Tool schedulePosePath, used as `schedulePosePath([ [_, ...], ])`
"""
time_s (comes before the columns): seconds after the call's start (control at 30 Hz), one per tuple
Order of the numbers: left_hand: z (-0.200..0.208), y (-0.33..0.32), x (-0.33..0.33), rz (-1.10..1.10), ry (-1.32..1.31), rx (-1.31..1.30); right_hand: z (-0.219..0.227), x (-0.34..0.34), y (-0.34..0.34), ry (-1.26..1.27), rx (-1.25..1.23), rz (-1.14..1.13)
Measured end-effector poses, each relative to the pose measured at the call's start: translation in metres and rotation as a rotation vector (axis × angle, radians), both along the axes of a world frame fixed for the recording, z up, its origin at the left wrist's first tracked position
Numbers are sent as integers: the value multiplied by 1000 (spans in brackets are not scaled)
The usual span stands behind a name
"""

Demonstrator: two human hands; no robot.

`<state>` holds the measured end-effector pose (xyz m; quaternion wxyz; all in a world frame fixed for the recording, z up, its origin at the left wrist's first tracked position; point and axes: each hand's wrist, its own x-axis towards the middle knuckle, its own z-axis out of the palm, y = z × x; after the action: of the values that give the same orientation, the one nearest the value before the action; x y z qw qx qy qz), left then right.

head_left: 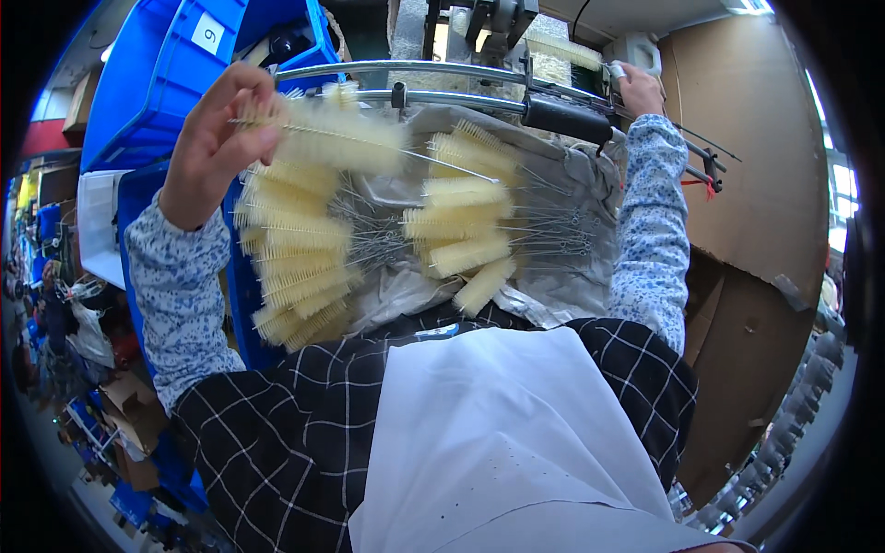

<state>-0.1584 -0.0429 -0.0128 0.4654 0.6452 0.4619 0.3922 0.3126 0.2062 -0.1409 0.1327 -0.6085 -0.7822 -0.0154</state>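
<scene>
Lying over the person's lap at six o'clock, a white cloth (498, 433) partly covers a black garment (267, 442) checked with white lines. Beyond it, grey sheeting (572, 276) bears two heaps of pale brushes with wire stems. The left heap (300, 244), toward nine o'clock, stands beside a blue bin wall (244, 300); the right heap (461, 249) sits near twelve. Stems in both point mostly toward three o'clock.

Above the left heap, at ten o'clock, the left grip (217, 134) has thumb and fingers pinching the bristled end of a cream-coloured brush (346, 138). This brush is slightly blurred, its bare stem slanting toward four o'clock, passing over the right heap.

Farther off, metal bars (433, 69) cross at twelve o'clock, with a black roller (567, 115) at one. Between one and two, the right grip (641, 92) has its fingers bent at the bars' end, just beside another bristled brush (567, 51); I cannot tell whether it pinches anything. Machine parts (498, 28) rise at twelve, a blue crate (157, 83) stands at ten, and cardboard (747, 138) fills two o'clock.
</scene>
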Motion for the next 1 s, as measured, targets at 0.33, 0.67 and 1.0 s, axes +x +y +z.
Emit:
schedulePosePath([
  [0.33,-21,35,66,-133,-265,-66,126,-31,-116,462,-642,356],
  [0.67,-24,28,64,-74,169,-100,47,-145,-153,547,-88,494],
  [1.0,-73,-9,-30,-93,823,-167,4,-92,-59,-160,32,-28],
])
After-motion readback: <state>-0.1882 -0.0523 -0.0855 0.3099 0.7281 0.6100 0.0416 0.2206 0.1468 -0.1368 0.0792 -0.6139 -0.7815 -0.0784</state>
